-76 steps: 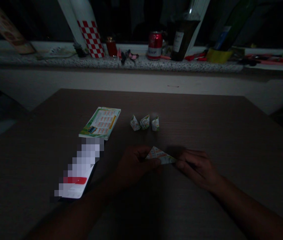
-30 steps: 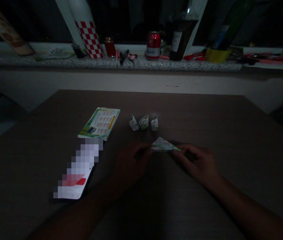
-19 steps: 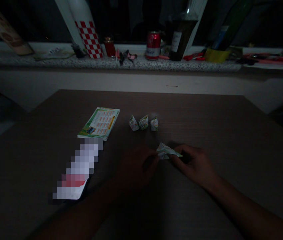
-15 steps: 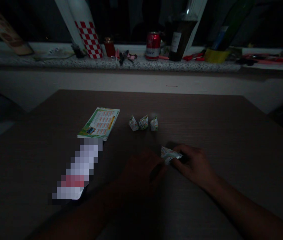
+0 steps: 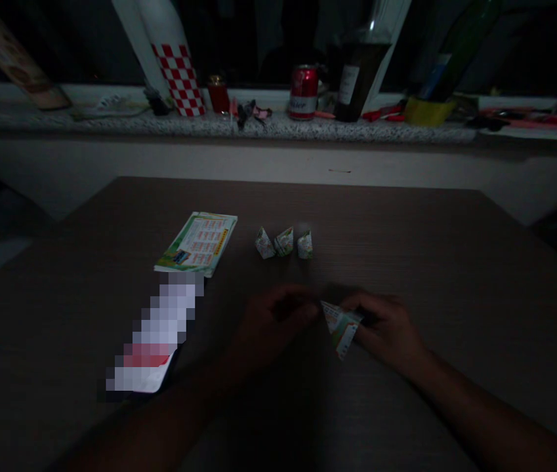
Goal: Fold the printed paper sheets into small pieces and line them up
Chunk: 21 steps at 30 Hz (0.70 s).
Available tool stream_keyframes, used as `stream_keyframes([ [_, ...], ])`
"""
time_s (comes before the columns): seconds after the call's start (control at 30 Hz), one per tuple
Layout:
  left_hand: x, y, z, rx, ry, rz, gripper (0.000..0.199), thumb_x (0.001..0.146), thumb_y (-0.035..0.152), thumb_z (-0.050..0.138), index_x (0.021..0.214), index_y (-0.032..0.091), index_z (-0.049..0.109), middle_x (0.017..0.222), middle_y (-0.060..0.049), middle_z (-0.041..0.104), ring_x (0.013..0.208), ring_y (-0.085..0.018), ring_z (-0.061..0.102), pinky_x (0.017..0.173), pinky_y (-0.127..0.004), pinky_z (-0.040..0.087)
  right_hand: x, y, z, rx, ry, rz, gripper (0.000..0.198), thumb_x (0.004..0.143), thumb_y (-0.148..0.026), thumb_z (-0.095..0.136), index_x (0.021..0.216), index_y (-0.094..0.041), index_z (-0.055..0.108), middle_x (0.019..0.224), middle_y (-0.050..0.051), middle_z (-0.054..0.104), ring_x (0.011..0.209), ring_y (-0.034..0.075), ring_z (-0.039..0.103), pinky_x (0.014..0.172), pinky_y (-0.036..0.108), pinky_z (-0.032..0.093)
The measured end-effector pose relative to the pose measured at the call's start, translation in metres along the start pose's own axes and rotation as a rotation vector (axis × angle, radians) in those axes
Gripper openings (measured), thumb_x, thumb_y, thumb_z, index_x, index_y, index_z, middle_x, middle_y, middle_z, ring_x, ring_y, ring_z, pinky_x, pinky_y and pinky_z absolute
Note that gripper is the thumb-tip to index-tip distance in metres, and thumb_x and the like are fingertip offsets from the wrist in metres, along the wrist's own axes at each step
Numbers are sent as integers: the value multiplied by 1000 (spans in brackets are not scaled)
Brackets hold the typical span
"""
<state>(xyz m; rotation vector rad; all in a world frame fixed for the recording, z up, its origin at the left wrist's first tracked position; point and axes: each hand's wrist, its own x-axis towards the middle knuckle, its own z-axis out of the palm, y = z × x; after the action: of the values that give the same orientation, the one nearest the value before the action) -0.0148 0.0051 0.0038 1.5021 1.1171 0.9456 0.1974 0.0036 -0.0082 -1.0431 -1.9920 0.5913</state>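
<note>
A small folded piece of printed paper (image 5: 343, 328), whitish with green and orange parts, is pinched at its right edge by my right hand (image 5: 384, 321). My left hand (image 5: 278, 321) is at the paper's left corner, thumb and fingertips brought together there. In the dim light I cannot make out whether they grip that corner. Beyond my hands, three small folded paper pieces stand in a row: a left one (image 5: 264, 243), a middle one (image 5: 285, 242) and a right one (image 5: 304, 244).
On the left of the dark table (image 5: 406, 223) lies a stack of printed calendar sheets (image 5: 202, 242), with a phone (image 5: 155, 341) below it, its screen pixelated. The windowsill behind holds a red can (image 5: 303, 92), a dark bottle (image 5: 355, 82) and a checkered bottle (image 5: 178, 75).
The paper has turned in my right hand, and one pointed end now hangs down toward me. My left hand has shifted slightly up and left, its fingers now curled at the paper's corner.
</note>
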Motion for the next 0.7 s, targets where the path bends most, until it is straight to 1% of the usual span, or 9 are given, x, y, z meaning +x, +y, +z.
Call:
stream_keyframes([
  [0.1,3,-2,1,-100,-127,-81,21,81,31,67,97,19,71,91,-2,73,86,-17,67,75,-24,50,-1,0,1,34,-18,-15,6,76,-13,61,77,-18,64,64,-2,67,55,10,62,53,18,45],
  [0.17,4,-2,1,-103,-204,-87,18,81,31,67,92,19,74,88,-2,74,83,-16,67,73,-23,49,-1,0,1,64,-34,-10,5,76,-14,61,78,-17,65,63,-2,66,53,10,61,52,18,44],
  [0.23,4,-3,1,-94,-240,-81,17,80,30,69,90,18,75,86,-2,74,81,-16,66,71,-22,48,-2,-1,1,113,-61,10,6,75,-16,61,80,-17,65,63,-1,65,52,10,59,50,18,44],
  [0.3,4,-4,0,-75,-266,-84,17,79,30,70,89,18,76,85,-3,74,80,-16,66,70,-22,48,-3,-3,2,174,-90,50,7,73,-17,61,80,-16,64,63,-1,65,51,10,58,49,18,43],
  [0.43,3,-5,-1,-35,-336,-79,15,79,28,70,87,17,76,81,-3,73,75,-15,65,66,-22,46,-3,-9,3,292,-127,184,5,72,-18,65,76,-17,62,65,-1,64,56,10,58,51,19,44],
  [0.5,3,-4,-1,-31,-338,-42,12,79,26,70,84,17,75,79,-2,72,72,-14,64,64,-21,45,-2,-11,5,345,-118,257,10,71,-20,69,74,-17,60,63,-2,62,55,10,56,50,19,44],
  [0.57,2,-3,0,-28,-304,0,11,79,26,69,81,17,74,75,-1,70,68,-12,62,62,-21,44,-1,-11,7,394,-82,328,16,70,-24,73,75,-18,59,61,-3,59,53,10,54,47,20,43],
  [0.63,2,-1,0,-32,-248,25,13,80,28,68,77,16,73,69,0,67,64,-11,58,59,-21,42,-1,-10,8,454,-14,381,24,68,-29,76,81,-19,59,59,-4,57,50,10,53,44,19,42],
  [0.7,3,1,-1,-51,-169,9,17,80,31,67,73,16,71,64,0,63,59,-11,54,55,-20,41,-2,-8,9,544,64,405,34,69,-32,77,93,-20,57,61,-4,58,49,10,55,44,19,44],
])
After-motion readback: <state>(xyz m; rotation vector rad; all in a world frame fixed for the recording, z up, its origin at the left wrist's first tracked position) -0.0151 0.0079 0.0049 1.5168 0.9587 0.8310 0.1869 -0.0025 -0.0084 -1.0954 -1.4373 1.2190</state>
